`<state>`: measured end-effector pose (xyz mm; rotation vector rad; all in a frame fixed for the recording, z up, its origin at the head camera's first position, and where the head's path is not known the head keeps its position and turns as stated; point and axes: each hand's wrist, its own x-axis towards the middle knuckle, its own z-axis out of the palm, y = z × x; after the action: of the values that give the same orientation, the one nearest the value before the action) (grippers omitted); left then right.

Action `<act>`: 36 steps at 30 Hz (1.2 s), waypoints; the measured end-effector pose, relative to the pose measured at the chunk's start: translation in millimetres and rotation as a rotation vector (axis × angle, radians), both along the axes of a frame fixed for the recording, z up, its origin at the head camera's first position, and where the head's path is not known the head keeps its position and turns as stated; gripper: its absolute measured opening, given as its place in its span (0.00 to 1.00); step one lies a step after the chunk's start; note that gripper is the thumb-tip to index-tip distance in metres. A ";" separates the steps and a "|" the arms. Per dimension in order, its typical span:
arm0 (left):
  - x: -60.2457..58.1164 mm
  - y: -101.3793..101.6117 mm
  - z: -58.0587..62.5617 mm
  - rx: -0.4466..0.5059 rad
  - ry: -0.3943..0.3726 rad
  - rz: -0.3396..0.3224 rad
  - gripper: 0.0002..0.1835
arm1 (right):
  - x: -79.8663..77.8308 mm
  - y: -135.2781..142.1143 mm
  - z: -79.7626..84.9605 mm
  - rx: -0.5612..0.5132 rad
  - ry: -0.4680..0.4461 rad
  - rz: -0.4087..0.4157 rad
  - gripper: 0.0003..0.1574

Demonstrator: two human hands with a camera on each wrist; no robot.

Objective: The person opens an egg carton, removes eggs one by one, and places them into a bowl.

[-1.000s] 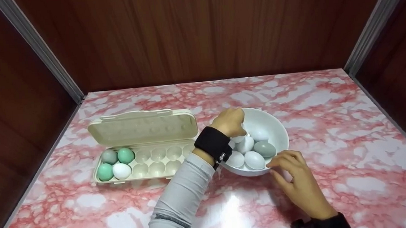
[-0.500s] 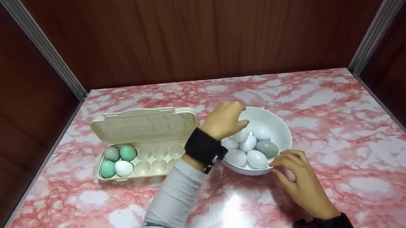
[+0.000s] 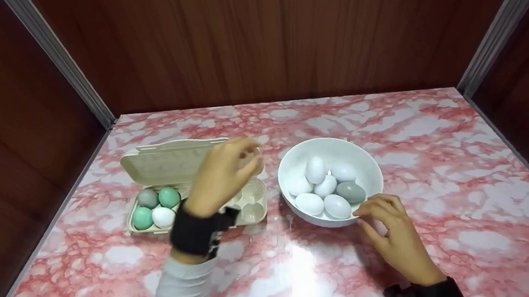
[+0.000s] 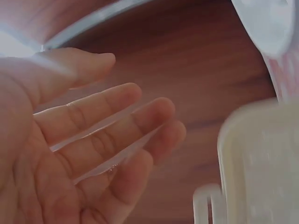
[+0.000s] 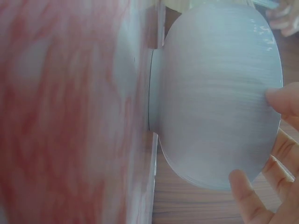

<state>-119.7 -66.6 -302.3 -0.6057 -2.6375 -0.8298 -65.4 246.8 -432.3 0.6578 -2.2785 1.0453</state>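
My left hand is over the right part of an egg carton, its fingers loosely spread and nothing in them; the left wrist view shows the bare palm. Several eggs fill the carton's left end: two green eggs, a grey egg and a white egg. With thumb and fingers, my right hand holds the near right rim of a white bowl. Inside the bowl lie several white eggs and one grey-green egg.
The carton's lid stands raised at its back. Both containers rest on a red-and-white marbled table. Dark wood panels enclose the back and sides.
My left hand has moved left from the bowl to above the carton, with no egg in it. A white egg it reached around still lies in the bowl. My right hand stays at the rim.
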 end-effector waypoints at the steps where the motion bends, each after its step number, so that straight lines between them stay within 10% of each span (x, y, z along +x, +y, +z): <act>1: 1.8 -6.8 -1.6 0.003 -0.002 0.024 0.15 | 0.2 0.3 0.2 0.000 -0.002 -0.002 0.22; 21: 30.2 -131.5 -56.3 -0.063 -0.315 0.413 0.17 | 0.0 1.5 1.1 -0.008 -0.018 -0.006 0.23; 36: 28.5 -151.8 -82.2 -0.113 -0.332 0.423 0.17 | 0.6 1.9 1.2 0.012 0.013 0.004 0.24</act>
<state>-91.1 -218.5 -384.5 0.0850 -2.9647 -0.7012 -64.8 248.6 -431.2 0.6720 -2.2748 1.0269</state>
